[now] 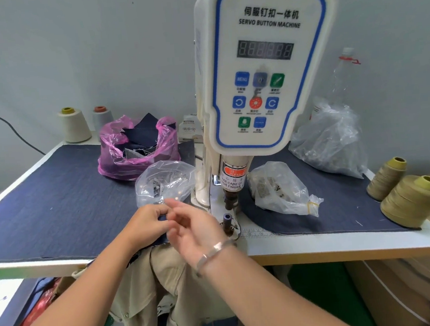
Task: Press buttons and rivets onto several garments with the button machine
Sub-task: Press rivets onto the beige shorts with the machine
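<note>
The white servo button machine [265, 68] stands at the middle of the table, its punch [230, 197] raised above the lower die [227, 219]. My left hand [146, 223] pinches a small dark denim piece [163, 240] at the table's front edge, left of the die. My right hand [197, 227], a silver bracelet on its wrist, hovers beside it with relaxed fingers, blurred; whether it holds a button I cannot tell. A clear bag of small metal parts [165, 182] lies just behind my hands.
A pink bag of denim pieces [135, 146] sits at the back left. Two more clear bags [280, 188] [330, 141] lie right of the machine. Thread cones stand at the back left [74, 125] and right edge [412, 198]. Beige cloth [166, 282] hangs below the table.
</note>
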